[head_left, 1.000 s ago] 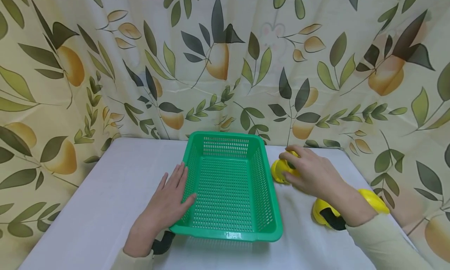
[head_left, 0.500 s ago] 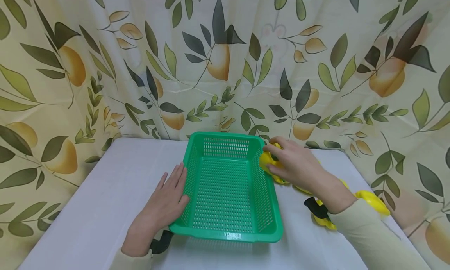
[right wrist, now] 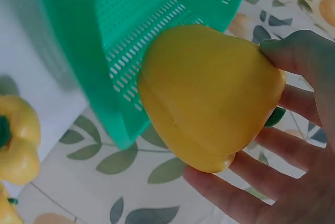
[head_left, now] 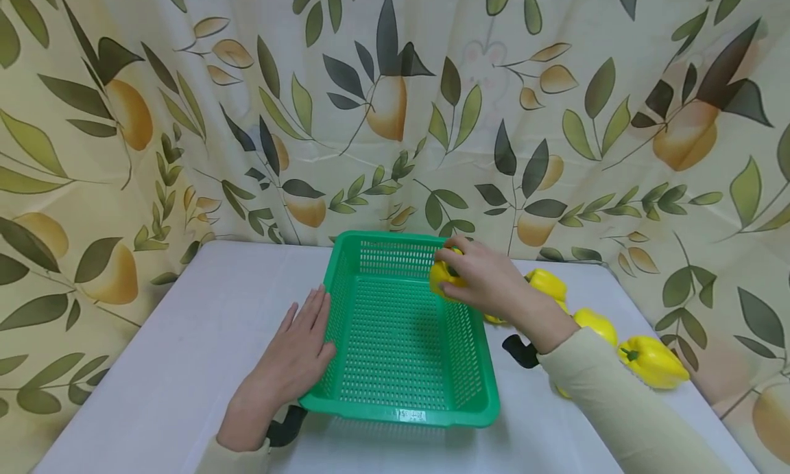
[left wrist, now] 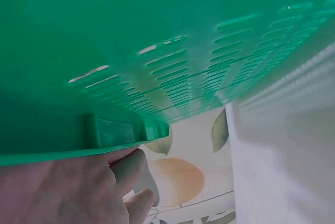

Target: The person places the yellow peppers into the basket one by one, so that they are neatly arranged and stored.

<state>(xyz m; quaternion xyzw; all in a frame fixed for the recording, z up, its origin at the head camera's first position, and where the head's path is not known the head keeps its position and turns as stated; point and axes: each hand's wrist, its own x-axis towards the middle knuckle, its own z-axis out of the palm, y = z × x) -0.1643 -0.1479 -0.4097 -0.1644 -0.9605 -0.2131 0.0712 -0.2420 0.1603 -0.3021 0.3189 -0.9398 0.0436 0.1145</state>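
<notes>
In the head view a green plastic basket (head_left: 364,411) with slotted walls stands in the middle of the table. My left hand (head_left: 286,361) lies along its left rim, fingers straight, thumb over the edge. Up close in the left wrist view, that hand (left wrist: 78,187) touches the basket's outer wall (left wrist: 120,20). A yellow bell pepper (head_left: 441,276) is held by my right hand (head_left: 494,282) over the basket's far right rim. The right wrist view shows the thumb and fingertips gripping this pepper (right wrist: 204,93) around its sides, green stem toward the palm.
Several more yellow bell peppers lie right of the basket, among them one at the far right (head_left: 655,363) and one farther back (head_left: 548,282); my right arm partly hides others. A leaf-and-fruit patterned curtain (head_left: 259,83) hangs behind the white-covered table (head_left: 185,337).
My right hand has carried the bell pepper leftward and up, from beside the basket to over its right rim. The left hand stays at the left rim.
</notes>
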